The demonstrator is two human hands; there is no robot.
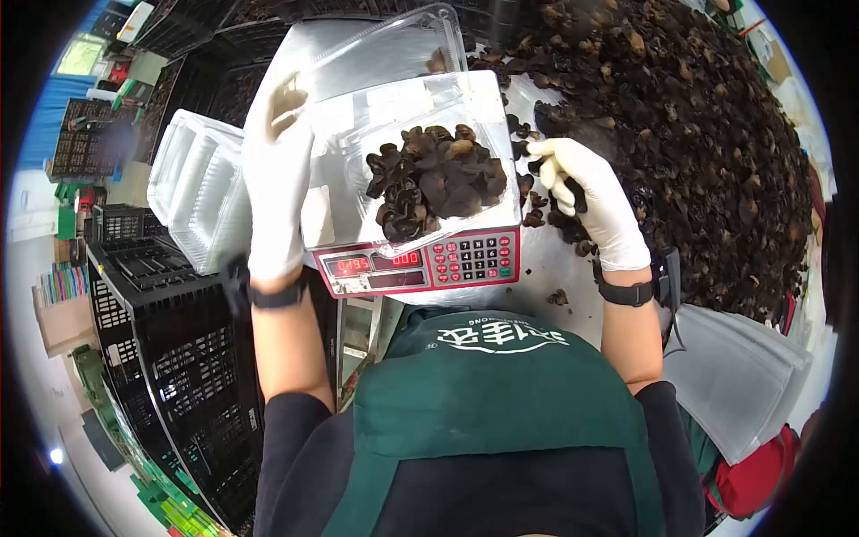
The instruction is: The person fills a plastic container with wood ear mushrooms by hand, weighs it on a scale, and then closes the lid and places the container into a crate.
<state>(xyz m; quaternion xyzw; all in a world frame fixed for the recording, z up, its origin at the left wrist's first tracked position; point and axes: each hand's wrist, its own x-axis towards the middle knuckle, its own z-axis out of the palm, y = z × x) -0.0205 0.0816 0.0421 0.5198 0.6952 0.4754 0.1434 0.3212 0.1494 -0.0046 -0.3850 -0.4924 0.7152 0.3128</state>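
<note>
On the scale (385,264), with red digits lit on its display, sits a clear plastic tray (358,192) holding a pile of dark wood ear mushrooms (438,179). The tray's clear lid (385,49) stands raised behind the pile. At the scale's left side is my left hand (279,152), white-gloved and a little blurred, with a gap between thumb and fingers; nothing plainly shows in it. My right hand (582,192), also gloved, is right of the scale by the loose mushrooms, its fingers curled around a dark piece of wood ear mushroom (575,194).
A large heap of wood ear mushrooms (698,134) covers the right of the metal table. Stacked clear trays (201,183) stand left of the scale, above black crates (179,358). More clear plastic packaging (738,376) is at the lower right. Scattered mushroom pieces (557,297) lie near the table's front.
</note>
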